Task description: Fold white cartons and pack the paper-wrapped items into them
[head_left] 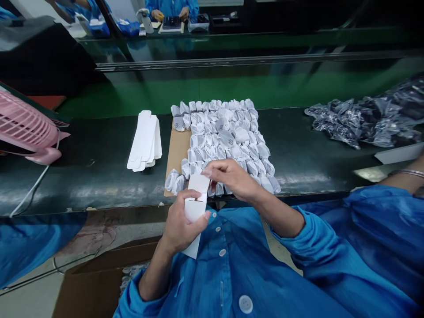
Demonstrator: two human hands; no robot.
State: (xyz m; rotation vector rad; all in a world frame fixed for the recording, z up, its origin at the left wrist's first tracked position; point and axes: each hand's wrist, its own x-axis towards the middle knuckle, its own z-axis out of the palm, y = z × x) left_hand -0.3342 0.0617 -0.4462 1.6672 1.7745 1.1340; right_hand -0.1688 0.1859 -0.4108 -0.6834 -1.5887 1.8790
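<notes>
My left hand is wrapped round a narrow white carton, held tilted in front of my chest just off the bench edge. The carton's top end flap stands up, and my right hand pinches that flap between thumb and fingers. What the carton holds, if anything, cannot be seen. Just beyond my hands, many small items wrapped in white paper lie in rows on a brown cardboard sheet. Left of the sheet is a stack of flat white cartons.
A pink fan with a cable stands at the left. Plastic-bagged dark items are heaped at the right, near another person's arm. An open cardboard box sits below on the left. Across the bench a co-worker's hands handle a dark panel.
</notes>
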